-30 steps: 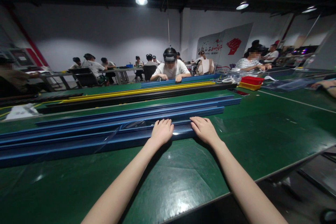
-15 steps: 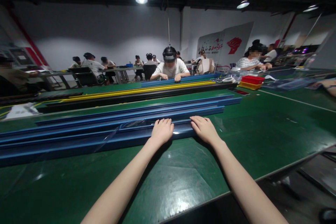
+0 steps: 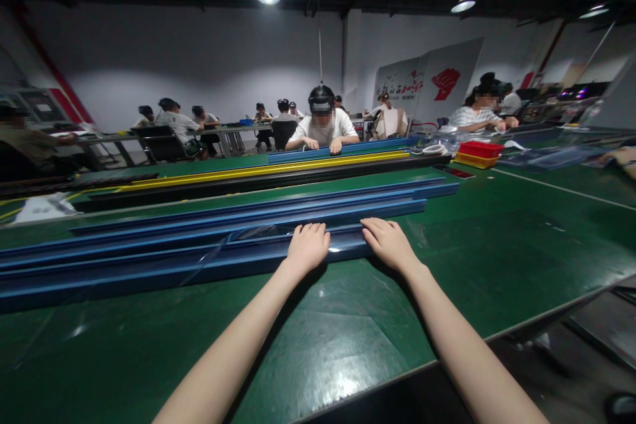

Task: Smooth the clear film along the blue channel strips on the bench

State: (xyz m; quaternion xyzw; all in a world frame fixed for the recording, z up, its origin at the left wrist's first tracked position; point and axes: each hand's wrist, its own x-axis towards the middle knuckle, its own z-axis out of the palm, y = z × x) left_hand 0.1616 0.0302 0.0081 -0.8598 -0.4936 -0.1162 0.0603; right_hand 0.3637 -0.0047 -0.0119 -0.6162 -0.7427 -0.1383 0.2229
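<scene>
My left hand (image 3: pixel 307 247) and my right hand (image 3: pixel 388 243) both rest on the near blue rail (image 3: pixel 149 268), close to its right end. Their fingers curl over the rail's top edge, pressed together. A clear plastic film (image 3: pixel 258 236) lies over the rail just left of my left hand. Several more long blue rails (image 3: pixel 238 215) lie side by side behind it on the green table (image 3: pixel 497 245).
Yellow and black rails (image 3: pixel 258 175) lie further back. Across the table a person in a white shirt (image 3: pixel 322 129) handles a blue rail. Red and yellow trays (image 3: pixel 476 154) stand at the right. Other people sit at tables behind. The table's edge (image 3: pixel 546 321) runs at lower right.
</scene>
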